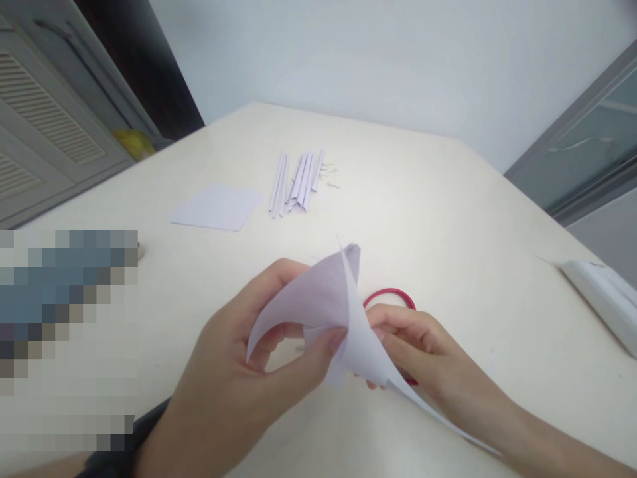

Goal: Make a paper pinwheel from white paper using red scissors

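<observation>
A thin white sheet of paper point(308, 289) curls up between my two hands, bent into a cone-like shape. My left hand point(239, 358) holds it, with the thumb pressing on its inner fold and the other fingers round the outside. On the right, my right hand point(423, 345) is closed at the edge of the sheet, with thumb and fingers pinched together. A long paper edge trails down past the right wrist. Behind the right hand shows a red loop point(391, 291), like a scissors handle, partly hidden by the fingers and the paper.
Several rolled paper tubes point(298, 179) lie on the pale table point(398, 199), with small scraps point(329, 171) beside them. Left of them rests a stack of white paper point(216, 207). A white object point(597, 299) stands at the right edge. A pixelated patch hides the lower left.
</observation>
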A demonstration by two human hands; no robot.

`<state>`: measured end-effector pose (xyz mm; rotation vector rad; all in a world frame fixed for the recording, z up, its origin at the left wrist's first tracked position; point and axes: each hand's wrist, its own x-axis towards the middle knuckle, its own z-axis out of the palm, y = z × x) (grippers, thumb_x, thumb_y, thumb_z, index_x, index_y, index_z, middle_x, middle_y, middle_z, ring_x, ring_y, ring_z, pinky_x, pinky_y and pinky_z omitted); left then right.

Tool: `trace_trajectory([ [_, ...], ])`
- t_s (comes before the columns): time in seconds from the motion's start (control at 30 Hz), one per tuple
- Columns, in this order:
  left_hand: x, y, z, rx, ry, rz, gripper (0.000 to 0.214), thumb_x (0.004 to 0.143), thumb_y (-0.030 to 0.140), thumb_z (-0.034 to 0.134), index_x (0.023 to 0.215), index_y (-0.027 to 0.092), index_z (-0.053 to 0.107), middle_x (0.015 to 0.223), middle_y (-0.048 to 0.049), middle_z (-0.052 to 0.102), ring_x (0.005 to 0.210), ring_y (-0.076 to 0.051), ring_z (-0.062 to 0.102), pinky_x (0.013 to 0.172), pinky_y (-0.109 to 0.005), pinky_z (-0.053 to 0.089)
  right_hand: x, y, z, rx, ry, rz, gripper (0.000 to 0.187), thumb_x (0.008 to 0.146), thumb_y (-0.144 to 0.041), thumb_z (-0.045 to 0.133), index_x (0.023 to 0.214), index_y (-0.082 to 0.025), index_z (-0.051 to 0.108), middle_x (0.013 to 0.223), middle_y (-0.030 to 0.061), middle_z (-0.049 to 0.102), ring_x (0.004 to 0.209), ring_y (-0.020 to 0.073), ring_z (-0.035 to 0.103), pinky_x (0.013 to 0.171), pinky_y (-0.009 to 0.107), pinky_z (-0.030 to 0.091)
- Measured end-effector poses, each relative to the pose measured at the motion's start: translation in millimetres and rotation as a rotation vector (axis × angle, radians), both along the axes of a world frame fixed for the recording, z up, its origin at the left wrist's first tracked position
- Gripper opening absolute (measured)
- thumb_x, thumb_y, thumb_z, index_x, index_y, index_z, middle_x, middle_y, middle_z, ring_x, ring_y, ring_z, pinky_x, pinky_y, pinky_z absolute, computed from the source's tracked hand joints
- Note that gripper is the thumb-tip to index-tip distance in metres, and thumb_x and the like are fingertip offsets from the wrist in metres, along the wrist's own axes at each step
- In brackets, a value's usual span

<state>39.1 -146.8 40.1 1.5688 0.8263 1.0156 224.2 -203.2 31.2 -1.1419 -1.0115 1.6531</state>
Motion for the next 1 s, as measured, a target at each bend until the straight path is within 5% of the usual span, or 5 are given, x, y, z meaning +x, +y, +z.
trace_trajectory([
  [0.47, 2.0, 15.4, -3.8, -0.339, -0.023, 0.107, 0.022, 0.077, 0.024, 0.078, 0.098, 0.026, 0.071, 0.072, 0.0041, 0.072, 0.066, -0.013, 0.063, 0.06, -0.018, 0.052, 0.8, 0.1, 4.9, -0.007, -0.015, 0.02, 0.016, 0.087, -0.01, 0.057, 0.091, -0.019, 0.07, 0.073, -0.0033, 0.06, 0.062, 0.0096, 0.055, 0.061, 0.022, 0.043],
  [0.63, 9.3, 19.2, 2.2, -0.265, 0.028, 0.149, 0.024, 0.073, 0.036, 0.074, 0.092, 0.022, 0.073, 0.071, -0.0019, 0.073, 0.073, -0.024, 0.069, 0.061, -0.03, 0.056, -2.0, -7.0, 2.1, 0.01, -0.015, 0.047, 0.047, 0.083, -0.001, 0.062, 0.12, -0.028, 0.051, 0.1, -0.0018, 0.063, 0.08, 0.0113, 0.061, 0.07, 0.024, 0.045],
  [0.77, 15.8, 20.7, 2.9, -0.279, 0.049, 0.141, 0.03, 0.072, 0.041, 0.072, 0.095, 0.022, 0.074, 0.07, -0.0038, 0.074, 0.075, -0.027, 0.071, 0.062, -0.034, 0.058, -6.1, -9.3, 1.5, -0.024, 0.035, -0.036, 0.029, 0.08, -0.012, 0.076, 0.098, -0.024, 0.056, 0.087, -0.0045, 0.061, 0.072, 0.01, 0.057, 0.067, 0.023, 0.045],
  [1.0, 6.6, 13.9, -4.0, -0.288, 0.047, 0.126, 0.019, 0.073, 0.037, 0.076, 0.087, 0.024, 0.075, 0.07, -0.0028, 0.074, 0.07, -0.024, 0.071, 0.06, -0.03, 0.058, -4.5, -2.1, 4.5, -0.082, -0.009, -0.062, 0.012, 0.094, -0.022, 0.061, 0.084, -0.02, 0.054, 0.072, -0.0019, 0.068, 0.06, 0.0096, 0.058, 0.059, 0.021, 0.041],
])
